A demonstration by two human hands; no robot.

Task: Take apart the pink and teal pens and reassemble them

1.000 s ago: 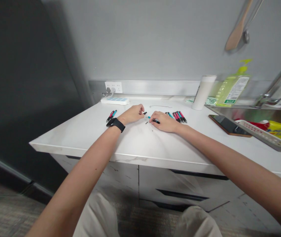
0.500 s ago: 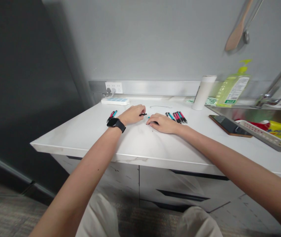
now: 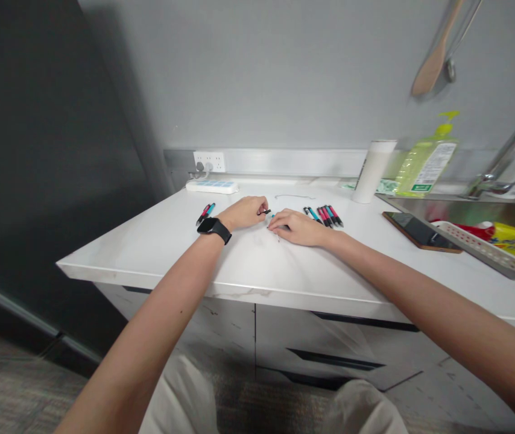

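My left hand [image 3: 245, 213], with a black watch [image 3: 213, 228] on its wrist, rests on the white counter [image 3: 257, 259] and pinches a small black pen part [image 3: 265, 211] at its fingertips. My right hand [image 3: 294, 227] lies just to the right, fingers curled down over a teal pen piece on the counter; what it grips is mostly hidden. A thin clear refill lies under that hand. Several red and teal pens [image 3: 325, 214] lie in a row to the right. Two more pens [image 3: 205, 212] lie to the left of my left hand.
A white power strip [image 3: 211, 186] sits at the back wall. A white cylinder [image 3: 372, 170] and a green soap bottle [image 3: 426, 163] stand at the back right. A dark phone [image 3: 420, 230] lies by the sink [image 3: 488, 211], which holds a white rack [image 3: 479, 242].
My hands have drawn slightly closer together. My right hand's fingers have closed down over the teal pen piece that showed more plainly a second ago.
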